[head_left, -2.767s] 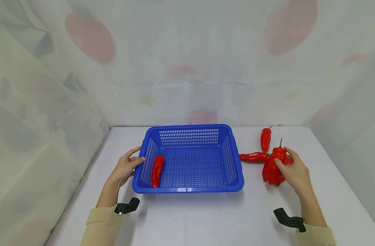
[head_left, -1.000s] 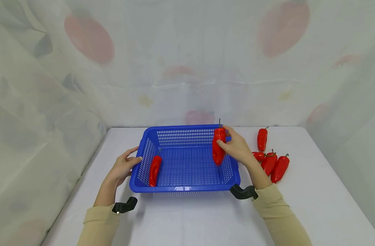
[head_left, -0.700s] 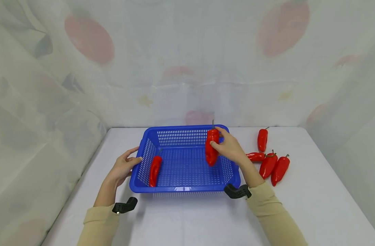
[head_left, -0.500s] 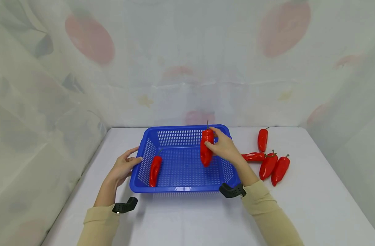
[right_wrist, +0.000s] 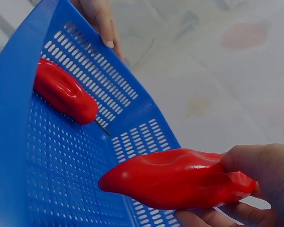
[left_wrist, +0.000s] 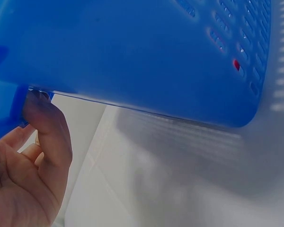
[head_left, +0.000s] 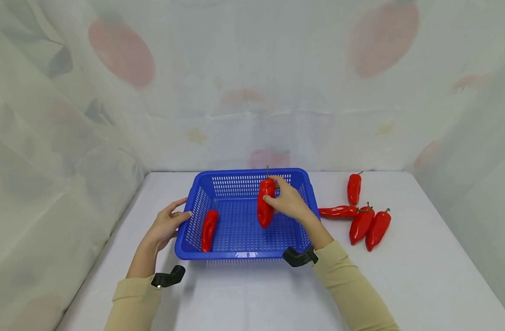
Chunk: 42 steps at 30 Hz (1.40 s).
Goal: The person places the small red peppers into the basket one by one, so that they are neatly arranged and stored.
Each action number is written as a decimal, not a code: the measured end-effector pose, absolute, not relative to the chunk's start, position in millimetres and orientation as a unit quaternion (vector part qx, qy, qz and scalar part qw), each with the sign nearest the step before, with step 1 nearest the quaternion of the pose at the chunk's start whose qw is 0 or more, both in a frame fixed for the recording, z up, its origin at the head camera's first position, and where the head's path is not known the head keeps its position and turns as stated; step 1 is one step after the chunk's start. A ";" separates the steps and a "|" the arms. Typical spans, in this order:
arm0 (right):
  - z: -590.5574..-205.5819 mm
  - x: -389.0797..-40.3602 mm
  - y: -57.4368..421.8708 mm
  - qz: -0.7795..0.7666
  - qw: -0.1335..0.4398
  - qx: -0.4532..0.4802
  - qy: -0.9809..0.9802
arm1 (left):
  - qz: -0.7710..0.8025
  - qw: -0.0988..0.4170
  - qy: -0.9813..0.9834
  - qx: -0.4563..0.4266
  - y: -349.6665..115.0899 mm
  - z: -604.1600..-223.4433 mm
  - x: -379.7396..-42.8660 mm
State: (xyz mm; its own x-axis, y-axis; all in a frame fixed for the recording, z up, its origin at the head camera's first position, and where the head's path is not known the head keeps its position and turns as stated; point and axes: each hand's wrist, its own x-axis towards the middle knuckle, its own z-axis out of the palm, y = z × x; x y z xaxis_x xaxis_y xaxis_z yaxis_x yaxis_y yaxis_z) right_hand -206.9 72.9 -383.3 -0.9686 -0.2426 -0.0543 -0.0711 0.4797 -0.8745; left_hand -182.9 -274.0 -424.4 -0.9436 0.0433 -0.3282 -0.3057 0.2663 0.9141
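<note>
Pale printed cloth backs a white table. The left hand's fingers grip the left rim of a blue basket; the right hand's fingers pinch a red pepper, stem upward, over that basket. Another pepper lies inside, by the left wall; four more peppers lie right of it.

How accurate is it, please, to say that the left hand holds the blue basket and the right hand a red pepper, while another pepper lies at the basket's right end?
Nearly: the other pepper lies at the left end of the blue basket, as the head view shows. The left hand holds the basket, and the right hand a red pepper.
</note>
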 end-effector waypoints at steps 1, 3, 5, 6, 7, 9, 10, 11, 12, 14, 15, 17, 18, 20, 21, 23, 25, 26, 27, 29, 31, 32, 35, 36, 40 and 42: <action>-384.0 -207.1 71.2 -0.503 0.088 -0.092 0.855 | 0.600 0.145 0.782 -0.084 -273.9 -424.2 -182.7; -385.1 -207.6 67.9 -0.509 0.095 -0.089 0.851 | 0.600 0.144 0.783 -0.082 -273.6 -423.7 -182.2; -385.4 -208.3 64.5 -0.514 0.103 -0.092 0.847 | 0.600 0.143 0.783 -0.081 -273.4 -423.3 -181.8; -385.6 -208.6 62.8 -0.517 0.107 -0.095 0.844 | 0.600 0.143 0.783 -0.080 -273.3 -423.2 -181.7; -385.6 -209.1 60.9 -0.519 0.111 -0.097 0.842 | 0.600 0.143 0.783 -0.080 -273.2 -423.0 -181.7; -385.2 -210.0 57.1 -0.527 0.120 -0.101 0.835 | 0.600 0.143 0.783 -0.079 -273.1 -422.8 -182.0; -384.9 -210.5 55.1 -0.531 0.124 -0.102 0.832 | 0.600 0.143 0.784 -0.078 -273.0 -422.4 -181.9; -385.2 -211.2 53.2 -0.534 0.130 -0.102 0.829 | 0.600 0.143 0.784 -0.077 -272.8 -421.9 -181.7; -385.4 -211.8 51.1 -0.538 0.133 -0.101 0.826 | 0.600 0.143 0.783 -0.077 -272.2 -420.6 -181.3; -386.0 -213.2 47.3 -0.546 0.143 -0.101 0.819 | 0.600 0.145 0.783 -0.076 -269.2 -414.7 -179.0; -386.7 -213.9 45.4 -0.549 0.146 -0.101 0.817 | 0.600 0.147 0.783 -0.075 -267.8 -411.7 -177.9; -388.5 -215.3 41.5 -0.555 0.156 -0.103 0.810 | 0.601 0.149 0.782 -0.074 -264.7 -405.2 -175.4; -389.2 -215.6 39.6 -0.556 0.160 -0.104 0.809 | 0.601 0.151 0.781 -0.075 -263.3 -402.2 -174.4; -390.6 -216.1 36.1 -0.560 0.168 -0.106 0.804 | 0.600 0.152 0.782 -0.074 -261.7 -398.9 -173.0; -391.3 -216.3 34.3 -0.561 0.171 -0.106 0.803 | 0.600 0.152 0.782 -0.075 -261.5 -398.1 -172.6; -392.3 -216.4 31.1 -0.563 0.176 -0.107 0.800 | 0.599 0.153 0.782 -0.076 -261.1 -397.0 -171.7; -393.3 -216.6 27.9 -0.566 0.181 -0.106 0.797 | 0.599 0.154 0.782 -0.078 -260.9 -396.6 -170.8; -393.9 -216.9 26.3 -0.566 0.184 -0.105 0.797 | 0.599 0.155 0.782 -0.079 -260.9 -396.6 -170.5; -394.4 -217.3 24.7 -0.566 0.186 -0.104 0.797 | 0.599 0.155 0.782 -0.080 -261.0 -396.8 -170.3; -395.1 -218.1 21.1 -0.564 0.190 -0.102 0.797 | 0.598 0.154 0.782 -0.081 -261.1 -397.4 -170.2; -396.1 -219.4 17.8 -0.567 0.194 -0.100 0.794 | 0.597 0.153 0.784 -0.080 -261.1 -398.1 -170.4; -396.5 -219.8 16.2 -0.569 0.197 -0.100 0.793 | 0.597 0.152 0.783 -0.080 -261.0 -398.5 -170.5; -398.6 -221.4 11.5 -0.573 0.208 -0.100 0.786 | 0.596 0.151 0.785 -0.079 -260.5 -399.3 -170.6; -398.8 -221.6 10.0 -0.573 0.212 -0.099 0.785 | 0.596 0.151 0.785 -0.079 -260.3 -399.2 -170.6; -400.2 -222.3 4.1 -0.559 0.222 -0.106 0.792 | 0.595 0.151 0.786 -0.077 -259.3 -398.4 -170.1; -399.9 -221.9 1.2 -0.554 0.227 -0.104 0.794 | 0.595 0.150 0.786 -0.077 -258.9 -398.0 -169.9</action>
